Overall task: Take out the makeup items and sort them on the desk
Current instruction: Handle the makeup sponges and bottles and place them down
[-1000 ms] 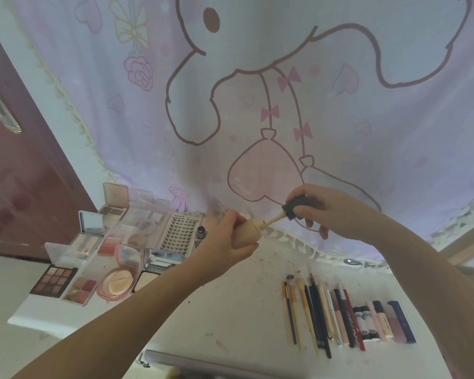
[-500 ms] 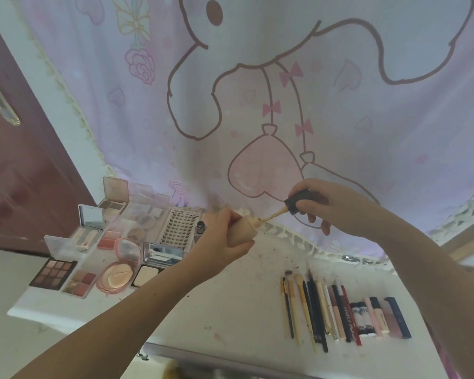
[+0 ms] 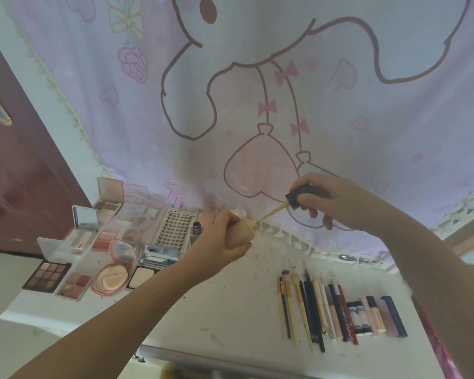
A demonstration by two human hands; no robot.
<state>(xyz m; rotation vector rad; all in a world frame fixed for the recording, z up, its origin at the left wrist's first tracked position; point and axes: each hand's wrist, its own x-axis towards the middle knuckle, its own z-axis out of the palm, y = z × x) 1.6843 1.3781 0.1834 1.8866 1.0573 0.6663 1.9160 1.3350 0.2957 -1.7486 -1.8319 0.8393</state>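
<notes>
1 foundation bottle (image 3: 240, 233) gripped in L hand (image 3: 225, 242), neck aimed up-right; R hand (image 3: 329, 199) pinches 1 dark cap (image 3: 298, 196), wand (image 3: 271, 213) slanting down-left into neck.

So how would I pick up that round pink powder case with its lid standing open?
Hold the pink compact by its flat bottom half, fingers on the left and right edges, coming from above at the near side. The lid stands up at the back, and neighbours sit close on each side, so go gently.

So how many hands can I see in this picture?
2. The left hand grips a beige bottle above the desk, near its middle. The right hand holds the dark cap with its wand, higher and further right.
</notes>
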